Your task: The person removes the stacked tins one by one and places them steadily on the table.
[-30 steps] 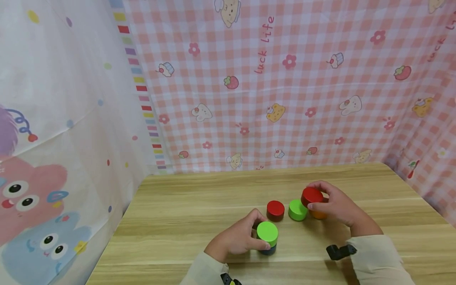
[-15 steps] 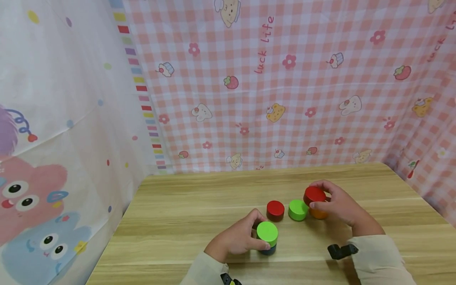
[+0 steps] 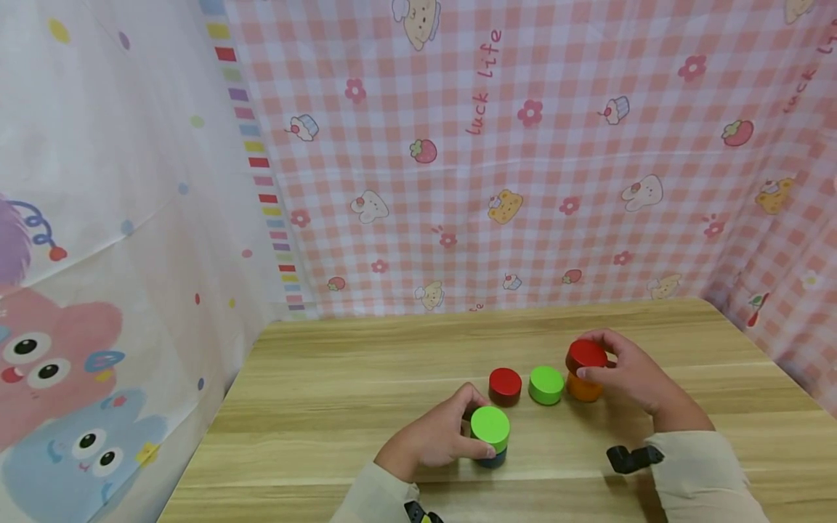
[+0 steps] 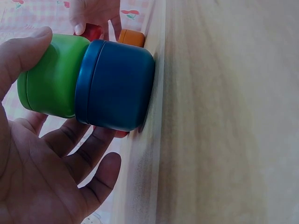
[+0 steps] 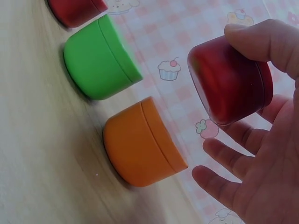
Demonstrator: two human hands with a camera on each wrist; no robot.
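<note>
My left hand [image 3: 438, 434] grips a round green tin [image 3: 490, 426] between thumb and fingers. Directly beneath it stands a dark blue tin [image 4: 119, 84] on the tabletop, the two stacked upright. Over to the right, my right hand [image 3: 637, 378] pinches a red tin [image 5: 229, 79] in the air. It hangs above and apart from an orange tin [image 5: 142, 144], as the right wrist view shows. Beside the orange one sits a second green tin [image 5: 98, 60], and left of that another red tin [image 3: 505, 386]; these three form a row on the table.
The wood-grain table [image 3: 340, 392] ends at a pink checked cloth [image 3: 425, 189] hanging behind it. A white cartoon-printed cloth [image 3: 131, 218] hangs along the left side. Black straps or mounts [image 3: 634, 459] sit at the sleeve cuffs.
My right hand has carried the red tin slightly to the right and back, from between the green and orange tins to over the orange one. The left hand stays where it was.
</note>
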